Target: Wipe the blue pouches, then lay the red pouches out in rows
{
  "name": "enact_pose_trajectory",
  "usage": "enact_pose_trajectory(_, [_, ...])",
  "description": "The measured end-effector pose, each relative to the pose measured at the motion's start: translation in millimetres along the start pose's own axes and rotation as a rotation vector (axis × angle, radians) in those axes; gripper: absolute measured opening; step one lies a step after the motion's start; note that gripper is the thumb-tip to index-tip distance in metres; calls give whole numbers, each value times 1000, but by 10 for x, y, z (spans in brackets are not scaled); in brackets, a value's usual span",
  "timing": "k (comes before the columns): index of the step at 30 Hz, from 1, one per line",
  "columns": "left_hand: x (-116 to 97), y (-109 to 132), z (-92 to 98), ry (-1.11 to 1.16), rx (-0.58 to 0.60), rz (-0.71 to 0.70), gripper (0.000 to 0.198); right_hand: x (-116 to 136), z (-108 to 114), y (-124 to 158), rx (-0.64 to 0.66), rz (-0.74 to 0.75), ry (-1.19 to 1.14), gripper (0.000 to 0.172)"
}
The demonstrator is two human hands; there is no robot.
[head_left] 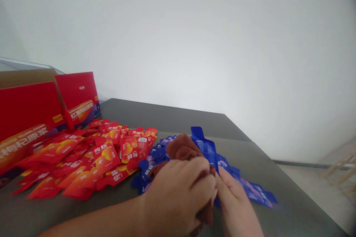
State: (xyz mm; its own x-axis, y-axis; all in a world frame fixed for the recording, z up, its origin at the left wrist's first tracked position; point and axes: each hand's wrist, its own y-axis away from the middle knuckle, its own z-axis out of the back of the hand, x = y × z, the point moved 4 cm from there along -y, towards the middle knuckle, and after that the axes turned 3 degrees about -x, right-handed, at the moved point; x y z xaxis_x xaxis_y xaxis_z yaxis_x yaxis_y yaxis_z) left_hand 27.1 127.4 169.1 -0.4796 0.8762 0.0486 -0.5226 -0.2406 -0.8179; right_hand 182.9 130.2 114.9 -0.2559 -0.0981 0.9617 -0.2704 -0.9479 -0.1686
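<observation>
My left hand is closed round a brown cloth, bunched up above the knuckles. My right hand lies just to its right, fingers together and touching a blue sachet that stands up behind the cloth. Whether the right hand grips the sachet or only rests on it is hidden by the left hand. More blue sachets lie flat on the dark grey table under and beside both hands.
A heap of several red and orange sachets covers the table's left part. Red cardboard boxes stand at the far left. The table's right edge drops to a pale floor. A white wall fills the background.
</observation>
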Motion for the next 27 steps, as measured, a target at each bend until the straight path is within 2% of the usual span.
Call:
enact_pose_trajectory(2, [-123,102,-121,2,134,-122,12,-65,106,-6,-142,-25,-64,49])
enact_pose_trajectory(4, [-146,188,-105,-55,98,-158,16,-116,200,-8,-231,-44,-119,50])
enact_pose_trajectory(5, [-119,213,-67,-105,60,-131,22,-122,220,4,-244,-56,-151,50])
enact_pose_trajectory(7, [-28,231,13,-219,35,-49,34,-88,190,59,-188,-77,-204,50])
enact_pose_trajectory(9, [58,224,66,-308,76,-18,38,-19,113,139,-72,-75,-199,48])
enact_pose_trajectory(11, [116,216,99,-316,143,-23,38,43,56,208,37,-15,-122,44])
enact_pose_trajectory(13, [147,205,165,-233,135,3,40,63,71,232,58,79,-38,43])
enact_pose_trajectory(15, [175,188,247,-23,84,136,43,49,143,205,0,161,-21,48])
enact_pose_trajectory(17, [204,180,256,306,101,390,37,50,200,156,-31,240,-49,57])
enact_pose_trajectory(18, [208,190,219,497,136,553,31,64,198,134,7,275,-63,64])
enact_pose_trajectory(20, [159,230,93,893,217,852,22,107,137,111,174,309,-53,71])
enact_pose_trajectory(22, [79,266,-14,1211,234,1032,24,121,59,114,346,246,-1,61])
enact_pose_trajectory(24, [51,304,-36,1285,163,1115,25,95,55,111,334,145,69,50])
enact_pose_trajectory(26, [77,342,62,1082,1,1084,18,42,108,110,187,74,139,50])
enact_pose_trajectory(27, [78,352,143,927,-81,1008,15,8,125,123,119,63,171,50])
